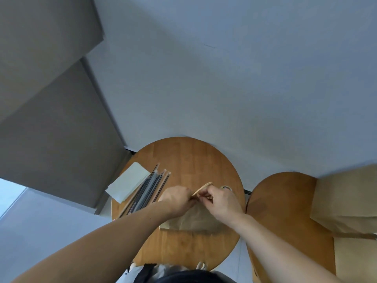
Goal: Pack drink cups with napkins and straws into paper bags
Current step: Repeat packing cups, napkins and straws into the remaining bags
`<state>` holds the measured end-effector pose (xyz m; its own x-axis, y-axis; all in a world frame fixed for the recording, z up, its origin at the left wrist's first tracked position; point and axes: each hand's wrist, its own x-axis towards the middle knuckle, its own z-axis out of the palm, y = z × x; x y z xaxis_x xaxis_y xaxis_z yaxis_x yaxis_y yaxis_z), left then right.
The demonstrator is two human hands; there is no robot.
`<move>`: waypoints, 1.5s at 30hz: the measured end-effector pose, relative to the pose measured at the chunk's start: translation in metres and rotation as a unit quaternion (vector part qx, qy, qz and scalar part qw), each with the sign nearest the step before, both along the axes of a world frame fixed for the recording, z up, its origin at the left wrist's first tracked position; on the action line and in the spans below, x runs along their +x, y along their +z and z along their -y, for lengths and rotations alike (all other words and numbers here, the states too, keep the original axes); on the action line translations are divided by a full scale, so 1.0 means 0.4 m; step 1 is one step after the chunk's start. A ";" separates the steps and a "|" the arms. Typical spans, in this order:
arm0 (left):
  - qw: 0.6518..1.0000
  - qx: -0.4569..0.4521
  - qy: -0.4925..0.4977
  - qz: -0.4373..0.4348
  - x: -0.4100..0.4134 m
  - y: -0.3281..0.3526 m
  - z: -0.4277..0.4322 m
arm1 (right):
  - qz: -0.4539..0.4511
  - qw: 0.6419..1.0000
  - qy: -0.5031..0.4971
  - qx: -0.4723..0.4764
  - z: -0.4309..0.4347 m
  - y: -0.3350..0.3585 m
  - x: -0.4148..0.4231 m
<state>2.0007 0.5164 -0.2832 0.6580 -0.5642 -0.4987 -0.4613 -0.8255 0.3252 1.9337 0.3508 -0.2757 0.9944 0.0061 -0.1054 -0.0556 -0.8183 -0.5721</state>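
Observation:
A flat brown paper bag (193,221) lies on the round wooden table (183,158). My left hand (177,199) and my right hand (222,201) meet at the bag's far end, and both pinch its top edge beside the twisted paper handles (206,185). To the left lie a stack of pale napkins (128,183) and several wrapped dark straws (151,189). No drink cup is in view.
A second round wooden table (283,211) stands to the right, with large brown paper bags (346,203) on it. Grey panels (57,123) rise at the left and a pale wall (224,78) stands behind the tables.

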 end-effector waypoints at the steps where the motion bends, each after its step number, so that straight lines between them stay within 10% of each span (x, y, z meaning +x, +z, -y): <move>1: 1.000 0.001 -0.003 0.001 0.000 0.000 0.003 | 0.003 1.000 0.005 -0.014 0.003 -0.003 0.002; 19: 1.000 -0.014 -0.016 0.005 0.003 0.009 0.002 | -0.063 0.977 0.130 -0.154 0.016 0.002 0.053; 45: 0.995 -0.075 0.059 -0.041 0.001 -0.018 -0.005 | -0.094 0.990 0.074 -0.068 0.005 -0.007 0.029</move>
